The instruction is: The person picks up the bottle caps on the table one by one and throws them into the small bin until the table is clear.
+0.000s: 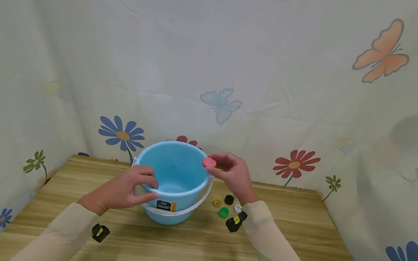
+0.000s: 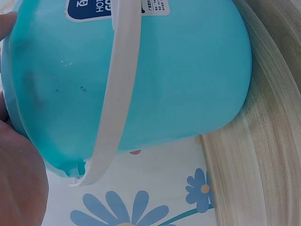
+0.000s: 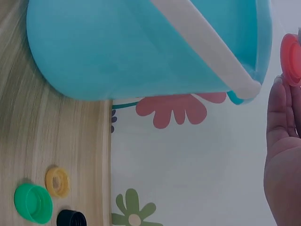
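Note:
A light blue bucket (image 1: 166,220) with a white handle (image 2: 120,89) and a dark label stands upright on the wooden table. My left hand (image 1: 130,188) grips its near left rim, fingers over the inner side and thumb along the outside. At the far right of the rim, my right hand (image 1: 232,174) pinches a pink bottle cap (image 1: 209,162) between thumb and fingers. In the right wrist view the round pink cap (image 3: 292,59) shows its hollow side, level with the bucket's mouth.
Right of the bucket lie a yellow cap (image 1: 216,203), a black cap (image 1: 229,200), a green cap (image 1: 223,213) and a white cap (image 1: 237,208), under my right forearm. Behind the table (image 1: 175,259) hangs a flower-printed cloth (image 1: 281,69).

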A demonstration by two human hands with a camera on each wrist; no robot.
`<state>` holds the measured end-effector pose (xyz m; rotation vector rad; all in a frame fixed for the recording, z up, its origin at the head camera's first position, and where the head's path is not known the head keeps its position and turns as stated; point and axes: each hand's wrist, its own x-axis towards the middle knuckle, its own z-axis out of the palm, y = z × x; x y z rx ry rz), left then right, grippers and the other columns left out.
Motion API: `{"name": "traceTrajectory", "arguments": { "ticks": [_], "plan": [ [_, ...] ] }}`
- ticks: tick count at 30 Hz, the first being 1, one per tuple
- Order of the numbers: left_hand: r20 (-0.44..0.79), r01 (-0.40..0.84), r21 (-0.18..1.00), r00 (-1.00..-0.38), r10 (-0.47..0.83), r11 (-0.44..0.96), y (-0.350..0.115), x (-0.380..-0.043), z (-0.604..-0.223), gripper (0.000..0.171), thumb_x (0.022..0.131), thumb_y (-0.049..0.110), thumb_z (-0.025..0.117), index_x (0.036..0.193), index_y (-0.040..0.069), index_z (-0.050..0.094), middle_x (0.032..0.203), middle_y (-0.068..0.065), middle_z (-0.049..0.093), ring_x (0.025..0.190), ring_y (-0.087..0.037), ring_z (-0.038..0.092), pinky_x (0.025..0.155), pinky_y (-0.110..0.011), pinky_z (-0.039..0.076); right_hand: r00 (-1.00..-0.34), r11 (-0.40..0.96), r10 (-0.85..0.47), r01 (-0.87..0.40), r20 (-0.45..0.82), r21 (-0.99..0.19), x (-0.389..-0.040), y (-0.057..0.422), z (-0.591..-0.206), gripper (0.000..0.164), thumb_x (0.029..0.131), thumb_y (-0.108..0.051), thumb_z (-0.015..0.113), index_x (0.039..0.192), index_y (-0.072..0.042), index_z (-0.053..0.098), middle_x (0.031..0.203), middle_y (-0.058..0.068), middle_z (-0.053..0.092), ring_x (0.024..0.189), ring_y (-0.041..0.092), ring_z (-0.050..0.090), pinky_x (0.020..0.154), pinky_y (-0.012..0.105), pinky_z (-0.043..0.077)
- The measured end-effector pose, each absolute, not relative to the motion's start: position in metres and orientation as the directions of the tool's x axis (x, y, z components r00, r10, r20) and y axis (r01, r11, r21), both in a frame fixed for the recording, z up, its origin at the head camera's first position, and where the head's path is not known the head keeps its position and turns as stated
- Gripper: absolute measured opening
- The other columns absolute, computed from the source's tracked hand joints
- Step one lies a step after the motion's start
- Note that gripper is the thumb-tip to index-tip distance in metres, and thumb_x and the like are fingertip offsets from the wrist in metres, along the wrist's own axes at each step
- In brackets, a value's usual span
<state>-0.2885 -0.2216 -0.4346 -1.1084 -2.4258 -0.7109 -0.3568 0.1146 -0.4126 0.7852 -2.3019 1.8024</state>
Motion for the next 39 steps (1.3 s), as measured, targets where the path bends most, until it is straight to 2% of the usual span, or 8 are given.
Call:
{"name": "traceTrajectory", "arguments": {
  "ticks": [12,30,39],
  "plan": [
    [0.519,0.764,0.287,-0.631,0.577,0.578,-0.221,-0.288,-0.433,0.015,0.086,0.035,0.083,0.095,0.032,0.072,0.098,0.016,0.06,0.098,-0.006,0.056,0.084,-0.04,0.058,-0.854,0.169,-0.331,-0.473,0.402,-0.865,-0.359,0.098,-0.408,0.04,0.088,-0.022,0.083,0.124,-0.013,0.071,0.124,0.007,0.072,0.112,0.027,0.07,0.095,0.035,0.058],
    [0.518,0.761,0.278,-0.633,0.576,0.587,-0.221,-0.288,-0.435,0.015,0.086,0.036,0.083,0.095,0.032,0.071,0.097,0.016,0.059,0.098,-0.006,0.055,0.083,-0.04,0.058,-0.858,0.177,-0.325,-0.467,0.397,-0.866,-0.359,0.085,-0.408,0.039,0.085,-0.026,0.085,0.121,-0.016,0.073,0.12,0.003,0.074,0.107,0.022,0.071,0.092,0.034,0.059],
    [0.517,0.761,0.29,-0.635,0.574,0.58,-0.221,-0.288,-0.436,0.015,0.086,0.036,0.083,0.095,0.033,0.071,0.097,0.017,0.059,0.098,-0.006,0.055,0.084,-0.042,0.058,-0.857,0.153,-0.325,-0.466,0.401,-0.872,-0.364,0.085,-0.412,0.04,0.086,-0.024,0.085,0.122,-0.013,0.072,0.12,0.008,0.073,0.106,0.025,0.071,0.091,0.033,0.059]
  ]
}}
